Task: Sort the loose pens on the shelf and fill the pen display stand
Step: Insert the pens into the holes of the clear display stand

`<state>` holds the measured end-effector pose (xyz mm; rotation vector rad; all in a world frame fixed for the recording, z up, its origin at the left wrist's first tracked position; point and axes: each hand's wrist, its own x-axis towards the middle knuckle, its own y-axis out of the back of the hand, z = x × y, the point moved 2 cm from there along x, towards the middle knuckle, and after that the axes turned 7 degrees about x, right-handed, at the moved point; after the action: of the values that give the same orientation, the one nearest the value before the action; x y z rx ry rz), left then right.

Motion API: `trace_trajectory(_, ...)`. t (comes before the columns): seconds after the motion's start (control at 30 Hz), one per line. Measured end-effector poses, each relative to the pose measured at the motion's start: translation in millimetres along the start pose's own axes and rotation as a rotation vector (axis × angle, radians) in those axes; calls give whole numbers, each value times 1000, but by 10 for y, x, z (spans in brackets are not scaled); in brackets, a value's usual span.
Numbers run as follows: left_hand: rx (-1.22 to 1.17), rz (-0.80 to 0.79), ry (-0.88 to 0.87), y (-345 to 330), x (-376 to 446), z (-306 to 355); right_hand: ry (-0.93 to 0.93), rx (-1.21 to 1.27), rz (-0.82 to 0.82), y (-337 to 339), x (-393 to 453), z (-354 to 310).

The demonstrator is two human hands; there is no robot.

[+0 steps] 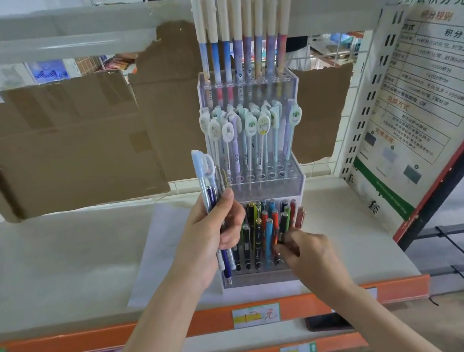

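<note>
A clear three-tier pen display stand (272,184) stands on the shelf (59,255). Tall pastel pens (239,28) fill its top tier, cartoon-capped pens (249,132) the middle one, and dark and coloured pens (266,224) the bottom one. My left hand (211,234) grips a bundle of several loose pens (207,176) upright, just left of the stand. At the bottom tier's right side, my right hand (301,247) pinches a black pen (283,226) that stands among the others there.
Brown cardboard sheets (60,144) line the back of the shelf. A printed poster (418,88) leans at the right. An orange shelf edge (127,333) with a price label (256,315) runs below. People stand behind the shelving at the top.
</note>
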<state>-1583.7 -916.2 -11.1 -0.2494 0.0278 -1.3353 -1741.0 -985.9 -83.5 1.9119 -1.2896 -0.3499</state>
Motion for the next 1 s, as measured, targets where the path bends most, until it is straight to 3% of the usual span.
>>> trace_trajectory(0.17, -114, -14, 31, -30, -7, -10, 92, 17, 78, -24, -44, -13)
trace_trajectory(0.43, -95, -17, 58, -18, -73, -9, 129, 37, 115, -71, -104, 14)
trace_trajectory(0.6, -62, 11, 93, 9, -129, -21, 28, -10, 11, -4, -71, 10)
trace_trajectory(0.7, -102, 11, 124, -13, -150, -2, -31, 68, 50, 111, -129, -33)
trace_trajectory(0.8, -176, 35, 147, -63, -140, -2, 82, 160, 118, 258, -190, -228)
trace_trajectory(1.0, -308, 61, 160, -172, -98, -15, 242, 382, 15, 377, -217, -717)
